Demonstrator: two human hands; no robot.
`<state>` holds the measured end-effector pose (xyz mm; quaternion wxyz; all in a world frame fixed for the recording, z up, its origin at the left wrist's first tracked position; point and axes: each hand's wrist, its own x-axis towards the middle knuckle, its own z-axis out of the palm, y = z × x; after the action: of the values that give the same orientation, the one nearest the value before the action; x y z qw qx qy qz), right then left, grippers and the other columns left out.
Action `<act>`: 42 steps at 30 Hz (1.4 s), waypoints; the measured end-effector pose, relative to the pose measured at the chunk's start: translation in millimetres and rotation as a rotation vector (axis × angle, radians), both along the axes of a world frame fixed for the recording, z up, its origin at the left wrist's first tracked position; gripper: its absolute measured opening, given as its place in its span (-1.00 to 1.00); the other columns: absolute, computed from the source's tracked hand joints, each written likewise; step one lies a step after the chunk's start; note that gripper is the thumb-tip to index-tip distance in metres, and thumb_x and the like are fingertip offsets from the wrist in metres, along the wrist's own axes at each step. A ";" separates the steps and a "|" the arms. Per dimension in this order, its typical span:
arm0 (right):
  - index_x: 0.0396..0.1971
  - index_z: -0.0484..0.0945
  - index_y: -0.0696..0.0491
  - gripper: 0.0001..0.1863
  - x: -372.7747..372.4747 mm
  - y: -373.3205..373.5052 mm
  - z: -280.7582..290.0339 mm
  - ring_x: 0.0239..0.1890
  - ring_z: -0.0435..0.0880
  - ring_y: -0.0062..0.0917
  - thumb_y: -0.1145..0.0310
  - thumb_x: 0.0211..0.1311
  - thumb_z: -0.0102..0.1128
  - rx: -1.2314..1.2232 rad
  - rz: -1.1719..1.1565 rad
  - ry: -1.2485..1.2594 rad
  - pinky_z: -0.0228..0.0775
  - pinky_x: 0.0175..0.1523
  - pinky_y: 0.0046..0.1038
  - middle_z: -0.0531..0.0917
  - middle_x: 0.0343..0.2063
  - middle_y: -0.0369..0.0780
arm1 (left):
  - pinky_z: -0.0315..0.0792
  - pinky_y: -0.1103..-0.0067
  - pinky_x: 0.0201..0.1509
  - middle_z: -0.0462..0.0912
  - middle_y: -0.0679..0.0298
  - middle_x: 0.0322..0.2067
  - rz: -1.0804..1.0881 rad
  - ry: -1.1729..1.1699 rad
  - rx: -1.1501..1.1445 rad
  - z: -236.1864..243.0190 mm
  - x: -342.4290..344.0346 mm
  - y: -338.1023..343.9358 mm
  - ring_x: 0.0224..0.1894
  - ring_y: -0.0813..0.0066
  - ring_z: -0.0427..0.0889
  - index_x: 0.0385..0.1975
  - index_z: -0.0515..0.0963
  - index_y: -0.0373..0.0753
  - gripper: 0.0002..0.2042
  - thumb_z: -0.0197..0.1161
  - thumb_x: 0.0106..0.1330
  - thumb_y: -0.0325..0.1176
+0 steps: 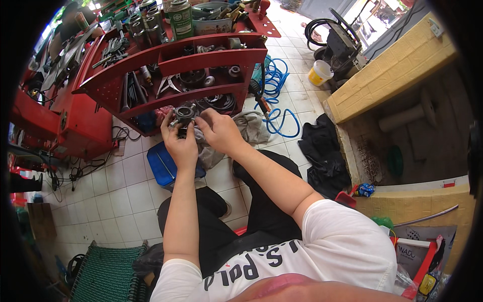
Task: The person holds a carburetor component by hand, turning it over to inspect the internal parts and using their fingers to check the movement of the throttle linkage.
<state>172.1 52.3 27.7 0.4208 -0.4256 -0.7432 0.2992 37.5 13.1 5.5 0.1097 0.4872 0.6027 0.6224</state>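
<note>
My left hand (181,146) is closed around a grey metal part with a round opening (184,114), holding it up in front of the red tool cart (211,90). Close against the part's right side is my right hand (220,132), its thumb and fingers pinched together. Whatever sits between those fingertips is too small to make out. Below the hands, a blue plastic box (160,166) stands on the floor beside a grey rag (251,126).
Sockets, pliers and cans, among them a green can (180,20), crowd the cart. A blue hose (287,121) coils on the tiles, near a white-and-yellow bucket (320,73). Dark cloth (324,156) lies by the yellow wall edge (382,65). A green woven seat (108,272) is at lower left.
</note>
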 end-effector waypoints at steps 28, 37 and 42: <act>-0.38 0.57 0.14 -0.72 -0.1 3.5 -6.3 -0.44 0.69 0.03 0.21 0.34 0.28 0.061 -0.006 -0.131 0.48 -0.34 -0.03 0.66 -0.58 0.01 | 0.46 0.44 0.26 0.52 0.13 0.26 -0.015 -0.011 -0.035 -5.9 -2.2 1.8 0.19 0.23 0.64 -0.21 0.72 -0.46 -0.81 0.45 0.22 -0.52; -0.42 0.62 0.16 -0.72 -0.4 -0.2 0.6 -0.44 0.69 0.02 0.24 0.39 0.20 0.078 -0.007 -0.074 0.48 -0.33 -0.07 0.66 -0.56 0.04 | 0.47 0.43 0.26 0.53 0.13 0.25 -0.013 0.054 -0.018 -7.0 -2.1 2.3 0.20 0.20 0.64 -0.17 0.70 -0.45 -0.79 0.44 0.23 -0.52; -0.44 0.59 0.15 -0.68 -2.4 1.8 -2.7 -0.43 0.68 0.05 0.21 0.42 0.17 0.080 0.008 -0.111 0.48 -0.32 0.00 0.66 -0.55 0.05 | 0.50 0.45 0.22 0.52 0.14 0.26 -0.010 0.084 -0.007 -10.8 -4.2 3.3 0.17 0.23 0.65 -0.14 0.69 -0.43 -0.77 0.45 0.22 -0.51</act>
<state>169.7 54.1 25.0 0.3941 -0.4213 -0.7786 0.2470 33.3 16.3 -5.3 0.0893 0.5155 0.6066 0.5986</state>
